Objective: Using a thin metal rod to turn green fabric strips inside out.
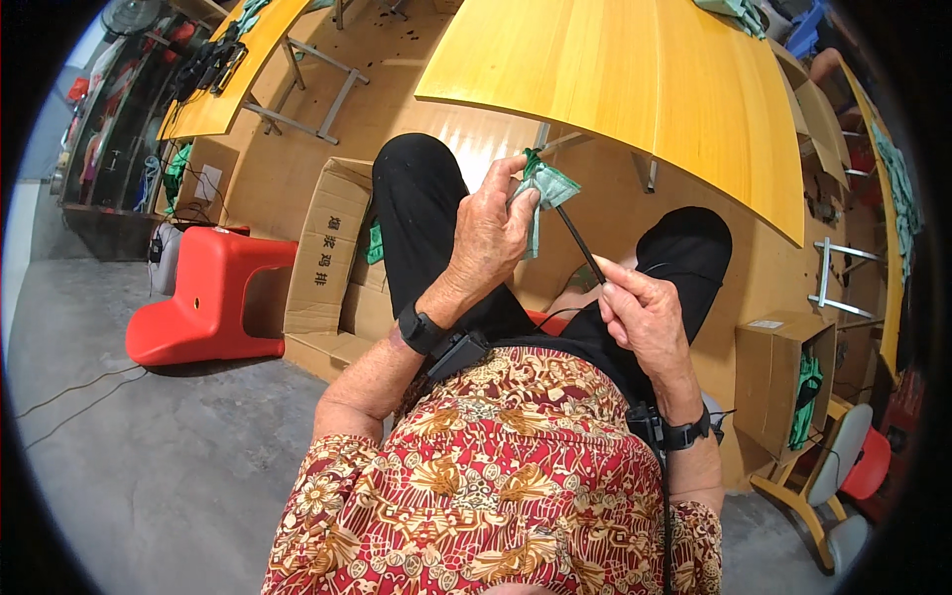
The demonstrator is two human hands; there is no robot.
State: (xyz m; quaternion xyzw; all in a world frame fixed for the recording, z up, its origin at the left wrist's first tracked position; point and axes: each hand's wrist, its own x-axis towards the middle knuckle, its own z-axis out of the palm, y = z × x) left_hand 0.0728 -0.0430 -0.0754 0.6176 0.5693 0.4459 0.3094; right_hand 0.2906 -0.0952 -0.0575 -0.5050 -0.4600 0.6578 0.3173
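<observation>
Above my lap, my left hand (pixel 488 233) pinches a small piece of light and dark green cloth (pixel 551 185) between thumb and fingers. Part of the cloth hangs down below the thumb. My right hand (pixel 647 319) is closed around the lower end of a thin black rod (pixel 579 236). From there the rod slants up and to the left, and its far end meets the cloth. Whether that tip is inside the cloth or behind it, I cannot tell.
A yellow table (pixel 615 69) stands ahead of my knees. On the left are an open cardboard box (pixel 319 248) holding green cloth and a red plastic stool (pixel 203 302). Another cardboard box (pixel 769 382) and a wooden chair (pixel 838 461) with grey padding are at the right.
</observation>
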